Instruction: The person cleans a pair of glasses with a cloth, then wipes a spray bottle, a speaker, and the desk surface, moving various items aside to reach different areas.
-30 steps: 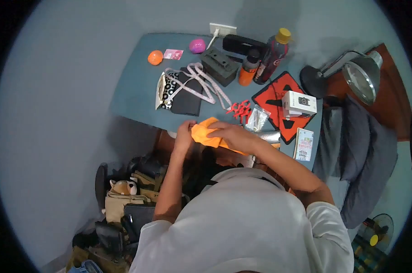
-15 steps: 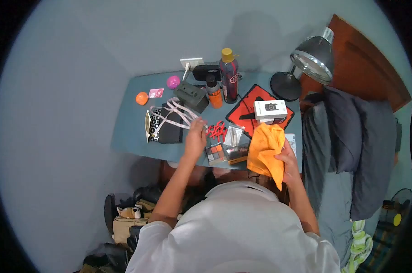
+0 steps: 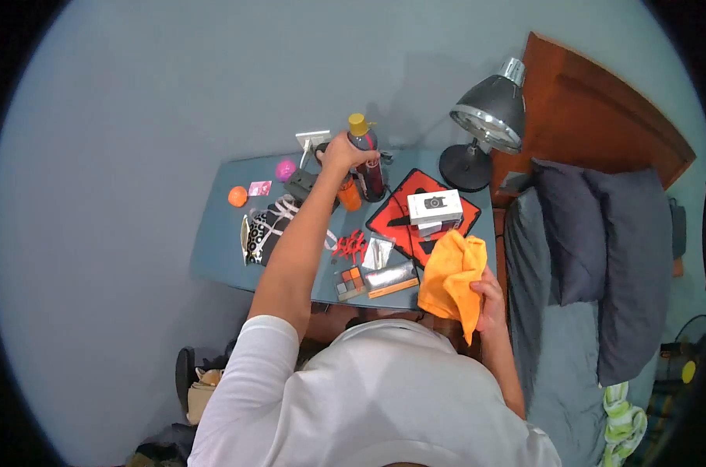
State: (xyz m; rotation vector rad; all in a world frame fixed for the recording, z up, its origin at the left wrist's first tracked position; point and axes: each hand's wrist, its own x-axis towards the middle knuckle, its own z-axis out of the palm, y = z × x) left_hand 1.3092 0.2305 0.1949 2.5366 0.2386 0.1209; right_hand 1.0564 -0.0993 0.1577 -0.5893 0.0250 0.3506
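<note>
My left hand (image 3: 348,154) is at the back of the desk, beside the tall dark bottle (image 3: 373,180) with a yellow cap. Its fingers are spread, one of them stretching across the front of that bottle; whether it grips is not clear. Below the palm stands a smaller orange bottle (image 3: 349,194), its top hidden by the hand. At the desk's front right, my right hand (image 3: 489,300) is closed on an orange cloth (image 3: 452,276), which hangs in loose folds.
White box (image 3: 435,205) on a red-and-black mat (image 3: 399,204); lamp (image 3: 466,166) behind. Red object (image 3: 350,246), colour palette (image 3: 350,283), black-and-orange box (image 3: 392,279) near the front edge. Patterned pouch (image 3: 255,240), white strap (image 3: 284,208), orange ball (image 3: 237,196), pink ball (image 3: 285,170) at left.
My left hand has left the white strap and reached up to the bottles at the back. The strap now lies lower on the pouch. My right hand still holds the orange cloth. The view has shifted.
</note>
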